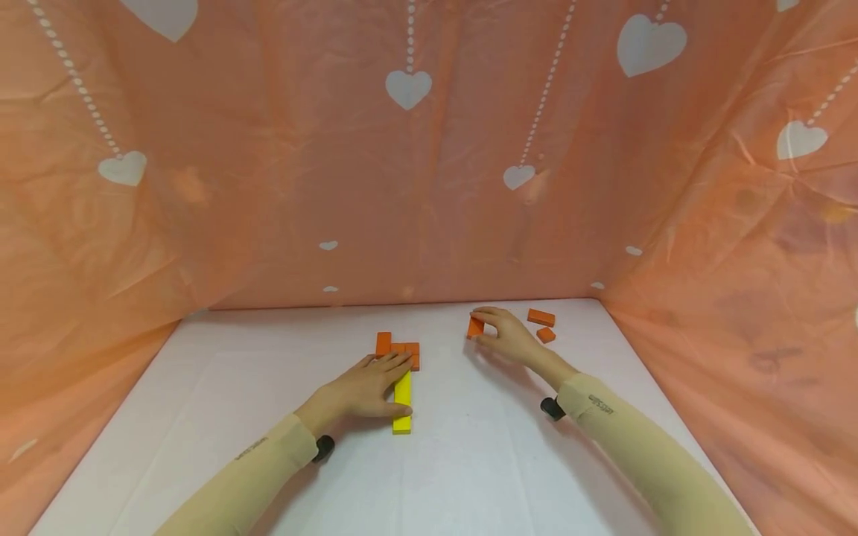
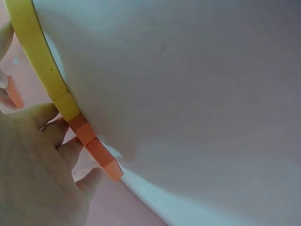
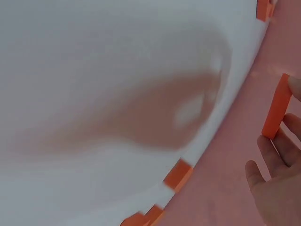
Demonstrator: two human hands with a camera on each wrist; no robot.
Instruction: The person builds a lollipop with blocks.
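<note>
My left hand [image 1: 358,391] lies over a row of blocks, fingers extended. Its thumb touches a long yellow block [image 1: 402,402], and its fingertips rest on a cluster of orange blocks [image 1: 412,350] at the row's far end, covering part of them. In the left wrist view a shorter yellow section [image 2: 67,107] meets the orange blocks [image 2: 82,129]. Farther right, my right hand [image 1: 506,339] pinches a rectangular orange block [image 3: 276,107] between thumb and fingertips. That block is held above the table, and a shadow falls below the hand.
Beyond my right hand, an oblong orange block [image 1: 541,318] and a smaller angular orange block [image 1: 546,335] lie near the table's far right corner. A white cloth covers the table [image 1: 462,461]. Pink curtains with hearts [image 1: 456,223] hang along the back and both sides.
</note>
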